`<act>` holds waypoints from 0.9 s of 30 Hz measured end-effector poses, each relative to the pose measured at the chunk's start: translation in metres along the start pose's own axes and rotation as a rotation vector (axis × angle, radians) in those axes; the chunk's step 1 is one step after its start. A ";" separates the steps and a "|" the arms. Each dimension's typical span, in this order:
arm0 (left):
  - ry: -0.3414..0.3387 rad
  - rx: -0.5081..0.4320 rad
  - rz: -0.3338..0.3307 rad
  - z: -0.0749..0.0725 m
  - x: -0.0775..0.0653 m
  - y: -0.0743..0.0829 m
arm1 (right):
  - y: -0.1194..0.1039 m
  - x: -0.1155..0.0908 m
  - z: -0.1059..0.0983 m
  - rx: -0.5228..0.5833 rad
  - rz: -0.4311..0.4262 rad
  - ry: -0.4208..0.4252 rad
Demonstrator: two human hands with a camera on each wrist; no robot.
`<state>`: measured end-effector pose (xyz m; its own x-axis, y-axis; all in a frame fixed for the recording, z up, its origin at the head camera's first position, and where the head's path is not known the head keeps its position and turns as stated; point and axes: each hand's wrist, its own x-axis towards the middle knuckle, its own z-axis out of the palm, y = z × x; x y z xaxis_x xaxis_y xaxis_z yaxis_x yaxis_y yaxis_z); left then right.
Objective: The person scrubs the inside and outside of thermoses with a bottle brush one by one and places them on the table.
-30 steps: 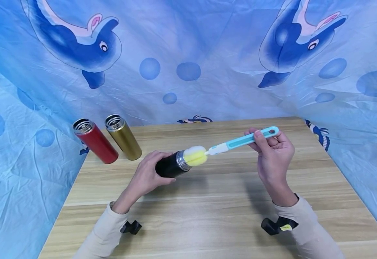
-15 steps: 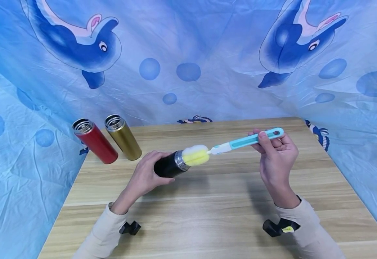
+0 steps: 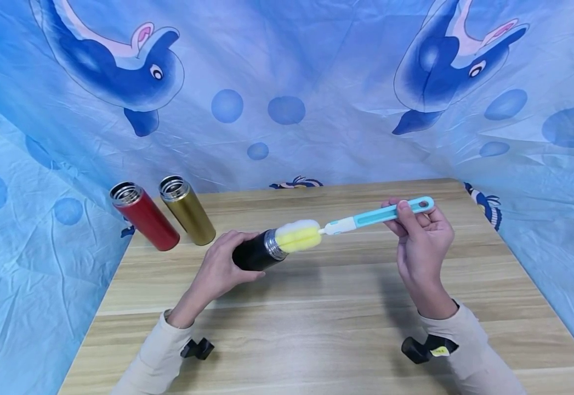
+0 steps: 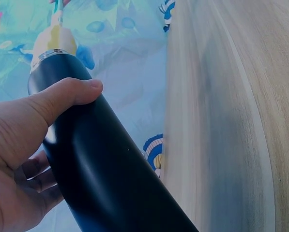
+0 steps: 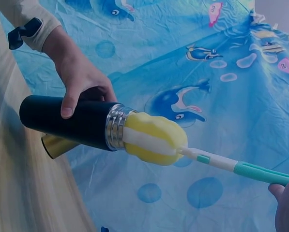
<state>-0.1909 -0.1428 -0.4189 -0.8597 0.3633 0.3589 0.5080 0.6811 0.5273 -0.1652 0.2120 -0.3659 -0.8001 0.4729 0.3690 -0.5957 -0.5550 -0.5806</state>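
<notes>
My left hand (image 3: 222, 262) grips a black thermos bottle (image 4: 100, 159) round its body, thumb on one side and fingers on the other. The bottle is tilted, its bare steel threaded neck (image 5: 116, 126) facing right. A bottle brush (image 3: 375, 215) with a turquoise and white handle is pinched by my right hand (image 3: 422, 247) near its looped end. Its yellow and white sponge head (image 5: 156, 137) sits at the bottle's mouth, mostly outside, with its tip hidden in the neck. In the left wrist view only a bit of the brush handle shows beyond the bottle.
A red thermos bottle (image 3: 146, 215) and a gold thermos bottle (image 3: 188, 211) stand uncapped at the back left of the wooden table (image 3: 287, 329). Blue sheeting (image 3: 336, 142) printed with dolphins hangs behind the table and along both sides.
My right hand has shifted slightly right with the brush, and more of the sponge head shows outside the neck. The left hand and black bottle have moved a little left.
</notes>
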 end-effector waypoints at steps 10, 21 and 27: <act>-0.010 -0.027 -0.026 -0.001 0.000 0.002 | 0.001 -0.002 -0.006 0.025 -0.001 0.057; -0.013 -0.031 -0.021 -0.002 0.002 0.002 | 0.004 -0.003 -0.015 0.040 0.030 0.109; -0.012 -0.003 -0.013 -0.004 0.000 -0.001 | 0.000 0.002 -0.018 0.021 0.005 0.139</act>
<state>-0.1912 -0.1464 -0.4165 -0.8670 0.3618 0.3427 0.4967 0.6839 0.5345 -0.1656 0.2251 -0.3788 -0.7867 0.5593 0.2612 -0.5941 -0.5709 -0.5666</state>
